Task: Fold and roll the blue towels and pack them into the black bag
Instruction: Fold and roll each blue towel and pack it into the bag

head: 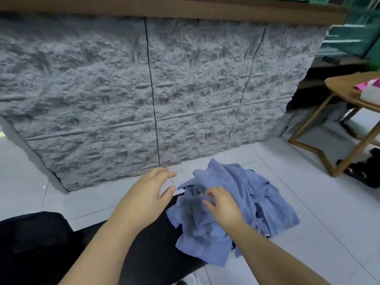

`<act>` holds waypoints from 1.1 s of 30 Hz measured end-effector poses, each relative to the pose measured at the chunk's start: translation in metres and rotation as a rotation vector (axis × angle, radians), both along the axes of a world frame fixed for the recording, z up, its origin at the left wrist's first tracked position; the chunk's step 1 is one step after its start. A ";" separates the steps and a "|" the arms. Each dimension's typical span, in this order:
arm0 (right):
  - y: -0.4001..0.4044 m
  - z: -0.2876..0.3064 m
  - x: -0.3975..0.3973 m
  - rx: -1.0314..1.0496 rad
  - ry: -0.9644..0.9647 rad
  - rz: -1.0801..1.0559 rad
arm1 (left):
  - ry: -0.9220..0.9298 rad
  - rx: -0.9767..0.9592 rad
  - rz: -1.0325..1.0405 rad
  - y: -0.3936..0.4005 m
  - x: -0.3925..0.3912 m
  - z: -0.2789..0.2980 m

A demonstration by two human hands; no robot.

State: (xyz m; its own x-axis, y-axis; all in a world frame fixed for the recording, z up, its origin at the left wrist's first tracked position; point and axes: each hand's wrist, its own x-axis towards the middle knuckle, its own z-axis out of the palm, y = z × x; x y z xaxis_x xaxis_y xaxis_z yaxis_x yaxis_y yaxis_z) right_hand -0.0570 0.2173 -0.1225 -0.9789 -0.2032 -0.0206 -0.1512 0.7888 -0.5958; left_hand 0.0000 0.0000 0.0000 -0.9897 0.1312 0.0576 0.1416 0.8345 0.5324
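Note:
A crumpled heap of blue towels (242, 204) lies on the white tiled floor, partly over something black. My right hand (222, 204) rests on top of the heap with its fingers curled into the cloth, gripping a fold. My left hand (148, 192) hovers just left of the heap with fingers relaxed, holding nothing. A black surface (148, 243) stretches under my left forearm toward the towels; whether it is the black bag or my trouser leg I cannot tell. Dark edges show beneath the right side of the heap.
A grey rough stone-textured counter front (154, 95) rises close behind the towels. A wooden side table (349, 112) with a pink and white item stands at the right, dark shoes (368, 171) beneath it. White floor tiles (308, 233) lie to the right of the heap.

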 end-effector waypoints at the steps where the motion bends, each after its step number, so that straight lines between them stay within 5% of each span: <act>1: 0.003 -0.008 -0.001 0.050 -0.008 -0.011 | -0.016 -0.019 -0.008 0.001 -0.002 -0.004; 8: 0.007 -0.017 -0.002 0.361 -0.077 -0.110 | -0.131 -0.029 -0.036 0.013 -0.007 -0.016; 25: -0.003 0.161 0.025 -0.326 -0.003 -0.033 | -0.106 0.048 -0.090 0.045 0.015 0.028; 33: -0.017 0.261 0.067 -0.575 0.007 0.302 | 0.206 0.209 0.246 0.026 0.035 0.077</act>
